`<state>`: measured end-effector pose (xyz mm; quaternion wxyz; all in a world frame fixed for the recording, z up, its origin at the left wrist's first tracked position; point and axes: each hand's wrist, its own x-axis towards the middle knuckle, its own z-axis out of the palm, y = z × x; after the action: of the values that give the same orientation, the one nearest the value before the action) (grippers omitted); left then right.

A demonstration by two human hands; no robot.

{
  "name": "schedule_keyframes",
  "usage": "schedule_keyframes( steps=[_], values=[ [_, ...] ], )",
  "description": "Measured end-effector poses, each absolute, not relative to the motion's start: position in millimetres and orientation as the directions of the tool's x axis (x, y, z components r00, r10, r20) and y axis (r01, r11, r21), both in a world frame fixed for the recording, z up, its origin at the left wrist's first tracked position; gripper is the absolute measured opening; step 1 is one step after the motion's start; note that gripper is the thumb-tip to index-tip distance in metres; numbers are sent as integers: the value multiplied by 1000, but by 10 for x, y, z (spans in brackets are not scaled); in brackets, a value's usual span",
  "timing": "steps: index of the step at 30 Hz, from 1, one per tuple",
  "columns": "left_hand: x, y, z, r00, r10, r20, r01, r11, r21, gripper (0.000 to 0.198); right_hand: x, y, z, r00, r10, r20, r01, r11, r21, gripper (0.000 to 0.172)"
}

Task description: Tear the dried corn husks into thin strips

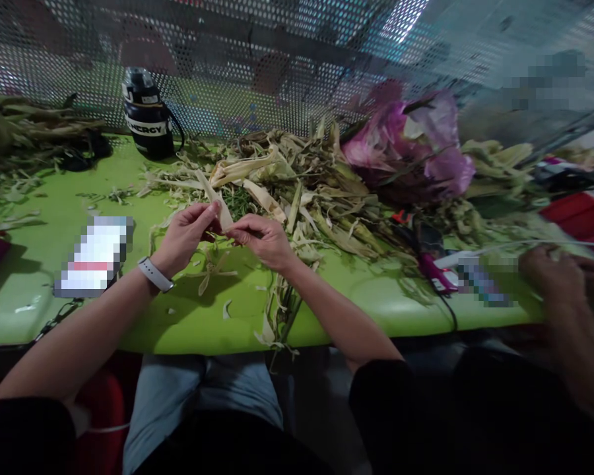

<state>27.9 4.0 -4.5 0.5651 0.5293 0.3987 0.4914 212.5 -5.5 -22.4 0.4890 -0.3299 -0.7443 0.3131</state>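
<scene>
A pale strip of corn husk is pinched between my two hands, its long end standing up and slanting left. My left hand grips it with thumb and fingers, and a light watch band circles that wrist. From the other side my right hand pinches the husk's lower end, close to the left fingertips. Just beyond them lies a heap of dry corn husks, with some thin green pieces among them. A knotted husk piece is below my hands, over the green tabletop.
A black bottle stands at the back by a perforated metal screen. A lit phone lies on the left. Pink plastic bag sits back right. Another person's hands work at far right, near a second phone.
</scene>
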Motion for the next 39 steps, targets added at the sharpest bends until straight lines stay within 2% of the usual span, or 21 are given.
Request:
schedule_keyframes(
  steps=[3,7,11,13,16,19,25,28,32,36,39],
  values=[
    [282,49,-53,155,982,110,-171,-83,982,38,2122,-72,-210,-330,789,519,194,594,-780,30],
    [288,68,-78,89,986,143,-247,-118,962,35,2070,-123,-194,-408,743,531,184,636,-749,19],
    [307,18,-51,123,987,106,-280,-68,958,32,2036,-189,-182,-459,715,527,146,646,-749,15],
    [311,-35,-2,158,976,153,-286,-103,953,30,2060,-217,-150,-490,732,474,116,593,-797,16],
    [302,-113,85,260,930,261,-165,-223,961,31,2142,-227,-71,-386,839,383,43,431,-901,24],
    [286,-140,128,417,871,260,22,-295,955,35,2239,-195,9,-220,900,376,23,390,-920,29],
    [263,-80,108,537,803,259,207,-423,882,26,2353,-151,107,-402,849,344,263,467,-845,18],
    [225,-40,126,564,784,260,247,-460,853,26,2399,-150,161,-470,837,279,267,436,-859,19],
    [101,77,132,506,822,261,297,-450,842,25,2502,-126,243,-512,837,190,241,353,-904,22],
    [-12,202,114,395,839,374,286,-499,818,26,2567,-73,255,-583,806,99,210,268,-940,28],
    [-6,238,105,213,872,440,169,-476,863,26,2511,-42,196,-594,802,63,181,210,-961,34]
  ],
)
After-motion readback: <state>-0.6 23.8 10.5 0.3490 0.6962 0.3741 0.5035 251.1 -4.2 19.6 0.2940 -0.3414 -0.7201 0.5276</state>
